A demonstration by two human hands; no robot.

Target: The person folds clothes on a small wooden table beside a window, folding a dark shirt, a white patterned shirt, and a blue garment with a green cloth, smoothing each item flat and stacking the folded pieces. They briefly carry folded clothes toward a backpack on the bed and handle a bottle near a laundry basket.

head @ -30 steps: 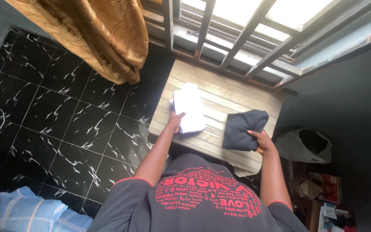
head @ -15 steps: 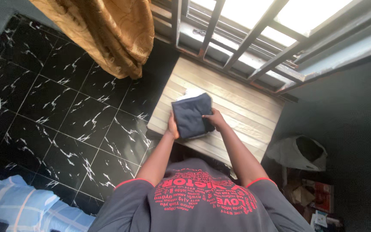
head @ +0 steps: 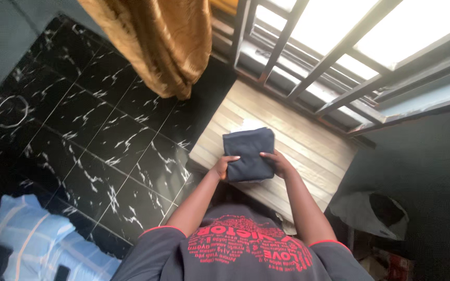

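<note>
Black marble-pattern floor tiles [head: 89,130] surround a small wooden slatted table [head: 308,151] set under a barred window [head: 350,47], with a brown curtain [head: 167,41] hanging at far left. On the table lies a folded dark garment [head: 248,153], its long axis running near to far, slightly tilted right. It appears to rest on a pale folded item [head: 246,125], only a far edge of which shows. Left hand [head: 224,165] and right hand [head: 278,162] press flat, fingers extended, on its near corners.
</note>
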